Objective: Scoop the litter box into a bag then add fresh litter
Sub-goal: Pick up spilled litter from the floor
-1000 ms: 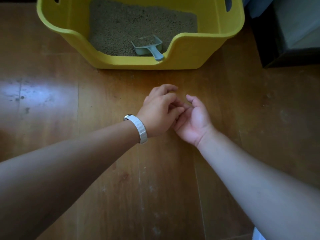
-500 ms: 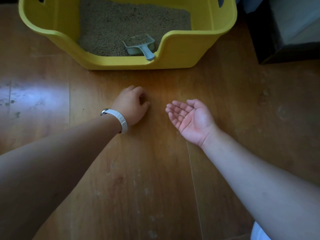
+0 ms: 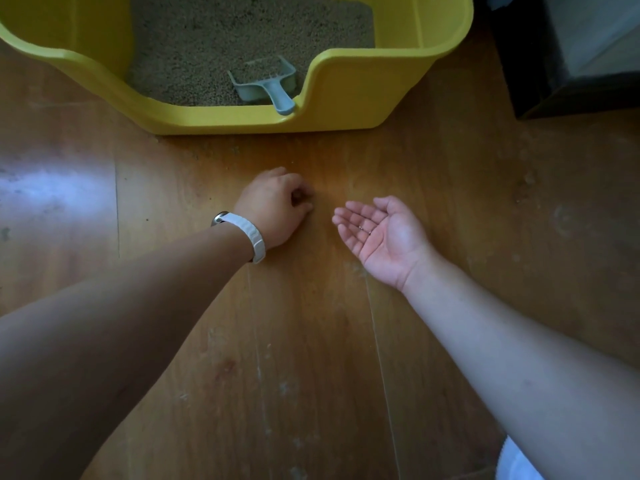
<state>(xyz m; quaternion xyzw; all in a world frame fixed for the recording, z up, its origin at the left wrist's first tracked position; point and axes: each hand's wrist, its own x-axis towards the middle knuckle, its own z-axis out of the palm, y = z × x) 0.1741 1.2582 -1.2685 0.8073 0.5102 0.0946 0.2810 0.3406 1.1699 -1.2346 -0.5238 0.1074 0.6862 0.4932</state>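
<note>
The left hand point(image 3: 277, 206) rests knuckles-up on the wooden floor point(image 3: 311, 358), fingers curled under, tips drawn to the thumb; whether they pinch anything cannot be told; a white wristband point(image 3: 255, 239) circles its wrist. Just beside it the right hand point(image 3: 379, 233) lies palm-up, fingers relaxed and slightly cupped, a few specks point(image 3: 364, 229) on them. The yellow litter box point(image 3: 346, 98) stands at the floor's far edge, with litter point(image 3: 242, 36) and a blue scoop point(image 3: 266, 86) inside by its low front wall.

Litter box point(image 3: 346, 98): far wall cut off by the top edge. Left hand point(image 3: 273, 206): fingers point(image 3: 302, 195) curl under, so any contents are hidden. Right hand point(image 3: 384, 237): specks point(image 3: 364, 229) on it are too small to identify.
</note>
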